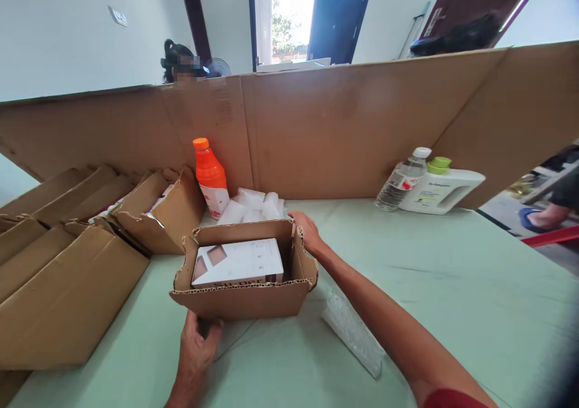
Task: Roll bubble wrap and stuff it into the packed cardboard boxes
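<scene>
An open cardboard box [244, 302] with ragged cut edges is in front of me, above the table and slightly tilted. Inside it lies a white printed carton [242, 260]. My left hand [196, 345] grips the cardboard box low at its front left, with the fingertips partly hidden under it. At the far right corner, my right hand [305, 232] is curled round the same box, and some of its fingers are hidden behind the wall. A strip of bubble wrap [353, 332] lies on the table beneath my right forearm.
Several open cardboard boxes [76, 287] stand at the left. Behind are an orange bottle [210, 176] and white rolled packing pieces [253, 206]. A clear bottle [400, 182] and a white jug [441, 191] stand at the right, before a tall cardboard partition [335, 131]. People are partly visible beyond.
</scene>
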{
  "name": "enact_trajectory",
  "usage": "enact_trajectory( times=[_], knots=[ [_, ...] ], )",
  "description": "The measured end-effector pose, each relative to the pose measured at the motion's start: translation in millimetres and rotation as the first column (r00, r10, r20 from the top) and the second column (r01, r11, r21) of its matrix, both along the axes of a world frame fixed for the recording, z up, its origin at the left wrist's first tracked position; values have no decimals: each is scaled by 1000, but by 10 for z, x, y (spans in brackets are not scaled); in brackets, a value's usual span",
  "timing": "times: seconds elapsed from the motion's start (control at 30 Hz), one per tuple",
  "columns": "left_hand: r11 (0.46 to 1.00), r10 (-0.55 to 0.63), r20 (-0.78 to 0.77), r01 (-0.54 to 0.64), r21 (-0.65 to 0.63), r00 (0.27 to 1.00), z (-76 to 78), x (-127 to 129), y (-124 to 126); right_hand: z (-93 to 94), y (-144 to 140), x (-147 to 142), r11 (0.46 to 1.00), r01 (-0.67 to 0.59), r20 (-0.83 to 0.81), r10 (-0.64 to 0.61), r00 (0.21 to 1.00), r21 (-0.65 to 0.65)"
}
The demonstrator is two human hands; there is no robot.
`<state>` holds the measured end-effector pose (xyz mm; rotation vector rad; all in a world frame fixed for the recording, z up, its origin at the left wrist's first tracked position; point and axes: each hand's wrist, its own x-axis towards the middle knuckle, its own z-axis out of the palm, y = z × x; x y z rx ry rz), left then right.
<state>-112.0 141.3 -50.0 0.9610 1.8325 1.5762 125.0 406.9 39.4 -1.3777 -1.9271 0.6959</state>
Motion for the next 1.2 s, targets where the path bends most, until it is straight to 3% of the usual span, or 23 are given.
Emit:
enact_trajectory(
  times=[0.13, 0.27, 0.37, 0.43, 0.5, 0.57, 0.67, 0.77, 0.83, 0.87, 0.93, 0.97, 1.03, 1.1, 1.2],
  knots=[
    [999, -43, -3, 43, -4, 999, 22, -27, 15, -49, 128, -192, 999, 42, -64, -42, 997, 12],
    [997, -82, 3, 82, 17, 997, 113, 16, 43, 90, -70, 215, 993, 115, -207, -113, 972, -3],
    [997, -67, -38, 69, 43, 997, 260, 44, -5, 253, -522, 715, 991, 117, -313, -134, 940, -72],
    [994, 45, -135, -30, 106, 990, 410, 75, -118, 319, -965, 988, 987, 98, -357, -139, 924, -130],
    [975, 154, -217, -112, 191, 964, 579, 143, -304, 321, -1464, 1143, 972, 43, -445, -144, 884, -229],
    [969, 132, -203, -83, 232, 970, 729, 272, -535, 263, -1958, 1171, 937, -62, -566, -154, 810, -344],
    [974, -176, 43, 168, 155, 983, 862, 568, -845, 136, -2585, 1031, 860, -234, -657, -146, 739, -454],
    [892, -442, 425, 436, 118, 790, 908, 860, -1004, 35, -3008, 780, 763, -392, -663, -64, 746, -514],
    [858, -477, 581, 493, 145, 660, 922, 971, -1035, -15, -3167, 610, 676, -493, -689, -29, 724, -547],
    [860, -462, 620, 490, 139, 634, 928, 995, -1040, -40, -3211, 537, 632, -530, -706, -38, 707, -565],
    [894, -382, 661, 440, 87, 646, 931, 988, -1048, -95, -3240, 433, 572, -560, -736, -117, 667, -599],
    [915, -329, 672, 400, 53, 663, 927, 966, -1055, -125, -3231, 408, 568, -552, -747, -181, 639, -610],
    [948, -239, 686, 319, 11, 687, 907, 905, -1079, -177, -3194, 413, 622, -485, -762, -310, 568, -615],
    [964, -201, 693, 267, 12, 692, 878, 852, -1115, -203, -3183, 481, 725, -357, -771, -372, 516, -589],
    [969, -186, 702, 248, 13, 688, 827, 823, -1182, -159, -3315, 611, 879, -128, -755, -311, 578, -460]
  ],
)
